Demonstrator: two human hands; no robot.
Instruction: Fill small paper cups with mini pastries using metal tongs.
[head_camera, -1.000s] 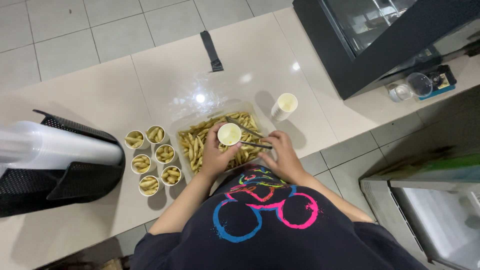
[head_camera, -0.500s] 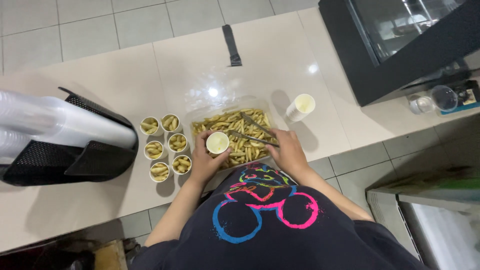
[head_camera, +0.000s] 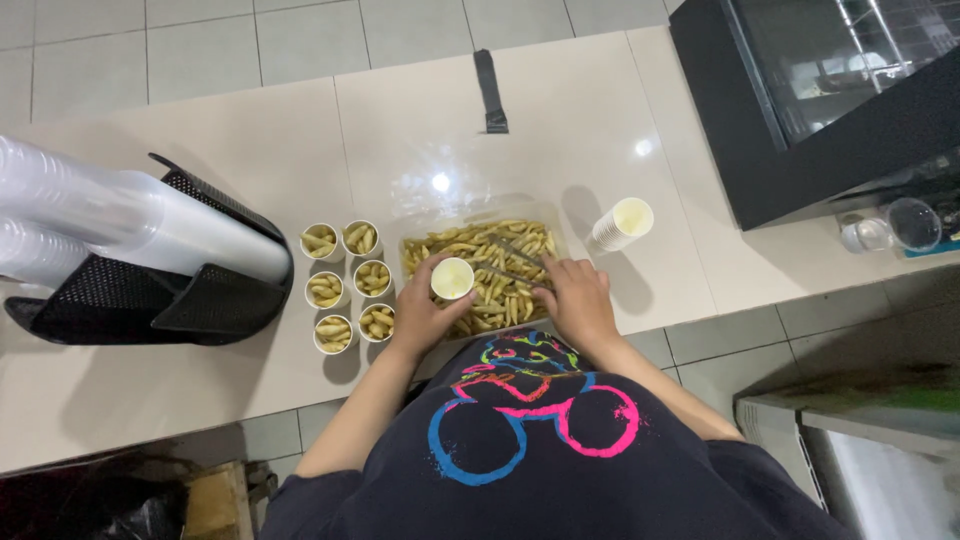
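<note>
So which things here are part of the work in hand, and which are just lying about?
In use:
- left hand holding an empty paper cup
- right hand with tongs
- clear tray of fried sticks
- six filled cups
- stack of spare cups

Lying about:
- black basket of clear lids
- black display case
- black strip
- glass jar

Snack stall: display case (head_camera: 830, 90), filled cups (head_camera: 345, 280)

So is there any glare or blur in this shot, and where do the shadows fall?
Head view: a bright lamp glare spot sits on the glossy counter just beyond the tray of fries, a fainter one farther right; soft shadows spread beside the black mesh basket and paper cup stack; focus is sharp, edges slightly bowed by the wide lens.
</note>
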